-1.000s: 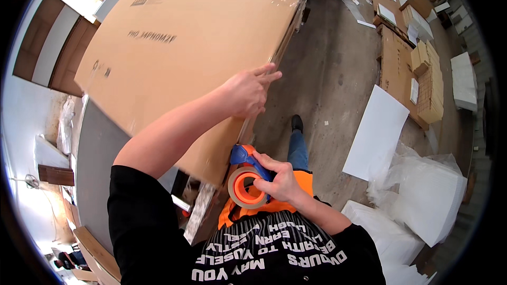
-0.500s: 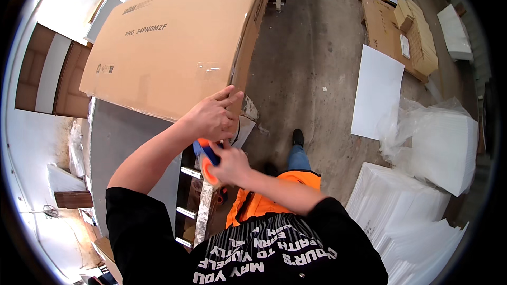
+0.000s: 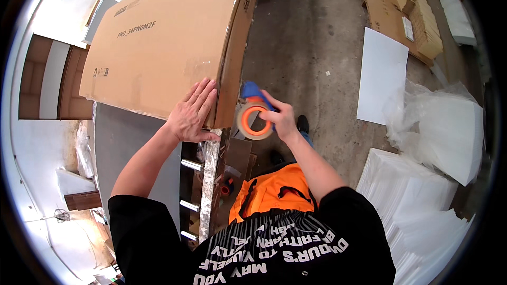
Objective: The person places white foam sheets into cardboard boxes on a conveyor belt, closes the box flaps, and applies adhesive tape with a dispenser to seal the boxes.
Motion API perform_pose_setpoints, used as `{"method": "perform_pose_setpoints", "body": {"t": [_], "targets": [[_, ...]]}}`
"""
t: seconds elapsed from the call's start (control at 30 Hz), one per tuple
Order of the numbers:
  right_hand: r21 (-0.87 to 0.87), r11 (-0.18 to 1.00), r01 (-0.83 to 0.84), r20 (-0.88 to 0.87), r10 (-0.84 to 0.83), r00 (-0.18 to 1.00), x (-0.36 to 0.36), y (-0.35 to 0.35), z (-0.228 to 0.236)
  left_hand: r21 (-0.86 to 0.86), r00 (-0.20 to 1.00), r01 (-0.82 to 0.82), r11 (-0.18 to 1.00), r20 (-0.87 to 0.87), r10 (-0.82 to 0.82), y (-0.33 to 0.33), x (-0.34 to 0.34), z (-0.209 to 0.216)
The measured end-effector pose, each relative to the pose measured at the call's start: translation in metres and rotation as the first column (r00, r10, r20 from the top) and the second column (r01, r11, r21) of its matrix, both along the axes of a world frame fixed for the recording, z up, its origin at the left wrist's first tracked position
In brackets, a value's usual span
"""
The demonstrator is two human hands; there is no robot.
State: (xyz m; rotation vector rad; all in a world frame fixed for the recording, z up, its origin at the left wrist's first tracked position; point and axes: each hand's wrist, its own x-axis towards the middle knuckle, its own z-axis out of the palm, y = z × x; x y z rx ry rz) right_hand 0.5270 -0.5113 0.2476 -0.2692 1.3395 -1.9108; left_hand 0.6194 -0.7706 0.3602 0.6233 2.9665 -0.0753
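A large flat cardboard box [image 3: 158, 47] lies on the grey-topped work table [image 3: 132, 142], its long side facing the aisle. My left hand [image 3: 193, 112] rests flat on the box's near right corner, fingers stretched out and the thumb over the near edge. In my right hand [image 3: 281, 121] is a blue tape dispenser [image 3: 256, 95] carrying a roll of clear tape on an orange core. It hangs over the floor just right of the box corner, apart from the cardboard. A strip of tape shows shiny on the top near the corner.
Metal rollers [image 3: 190, 206] and a worn white rail [image 3: 210, 179] run along the table's near part. To the right stand white foam sheets [image 3: 406, 190], a plastic-wrapped bundle [image 3: 443, 137], a white panel [image 3: 383, 76] and a pallet with cardboard [image 3: 391, 16].
My right hand has swung right and up with the tape dispenser, away from my left hand. My left hand has shifted left and flattened onto the box top.
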Motion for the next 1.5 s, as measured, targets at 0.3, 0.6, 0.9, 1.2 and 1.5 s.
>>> {"method": "perform_pose_setpoints", "body": {"t": [0.3,0.6,0.9,1.2,1.5], "targets": [[0.394,0.918,-0.048,-0.434,0.232,0.87,0.134,-0.071,0.03,0.049,0.999,-0.031,0.998,-0.039,0.033,0.001,0.014,-0.004],[0.149,0.934,-0.325,0.035,0.323,0.946,0.101,0.004,-0.042,0.068,0.997,-0.055,0.996,-0.042,0.058,0.001,0.017,-0.005],[-0.03,1.0,-0.008,-0.204,0.002,0.979,0.105,-0.006,-0.05,0.093,0.997,-0.063,0.994,-0.048,0.067,0.012,0.03,-0.006],[0.418,0.87,-0.262,-0.794,0.49,0.358,0.174,-0.123,0.004,0.101,1.0,-0.013,0.995,-0.024,0.015,0.006,0.041,-0.009],[0.635,0.744,-0.208,-0.668,0.665,0.334,0.006,0.075,0.006,-0.121,0.803,0.301,0.946,0.566,-0.183,0.053,-0.012,0.024]]}}
